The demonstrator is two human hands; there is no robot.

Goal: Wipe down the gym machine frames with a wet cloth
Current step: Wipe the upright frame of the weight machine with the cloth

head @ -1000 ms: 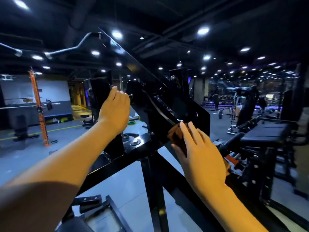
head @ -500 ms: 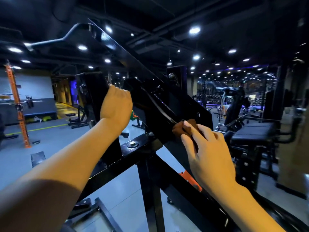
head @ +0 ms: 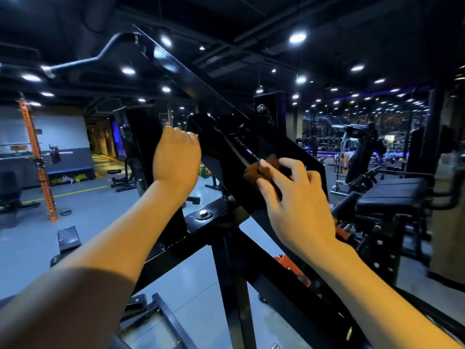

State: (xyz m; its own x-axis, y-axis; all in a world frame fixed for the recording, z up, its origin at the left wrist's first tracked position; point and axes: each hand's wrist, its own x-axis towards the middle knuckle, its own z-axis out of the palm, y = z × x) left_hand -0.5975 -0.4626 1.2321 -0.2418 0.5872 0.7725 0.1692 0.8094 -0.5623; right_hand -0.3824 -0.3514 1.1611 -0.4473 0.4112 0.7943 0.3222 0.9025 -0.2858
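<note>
**Cloth on the sloped black frame, left hand bracing**

Your right hand (head: 299, 205) has its fingers curled around a brown cloth (head: 261, 170), pinching it against the sloped black beam of the machine frame (head: 201, 81). The cloth sits bunched at your fingertips, touching the beam roughly midway along the stretch you can see, just below a thin rod that runs down the beam's face. Only part of the cloth shows; the rest is hidden under your fingers.

Your left hand (head: 176, 159) is up and to the left of the cloth, closed over the edge of an upright black plate of the same frame, knuckles toward you. Its fingertips wrap out of sight behind the metal, so you cannot see how far round they reach.

The sloped beam rises up and left to a curved grey handle bar (head: 83, 61) at its top end. Below your hands a black crossbar (head: 216, 220) carries a round silver bolt head, and a black post drops from it toward the grey floor (head: 100, 217).

To your right stands a black padded bench (head: 392, 195). Far left there is an orange perforated upright (head: 37, 159), with a yellow line on the floor near it. Round ceiling lights dot the dark ceiling, and rows of further machines fill the background on the right, too small to tell apart.
</note>
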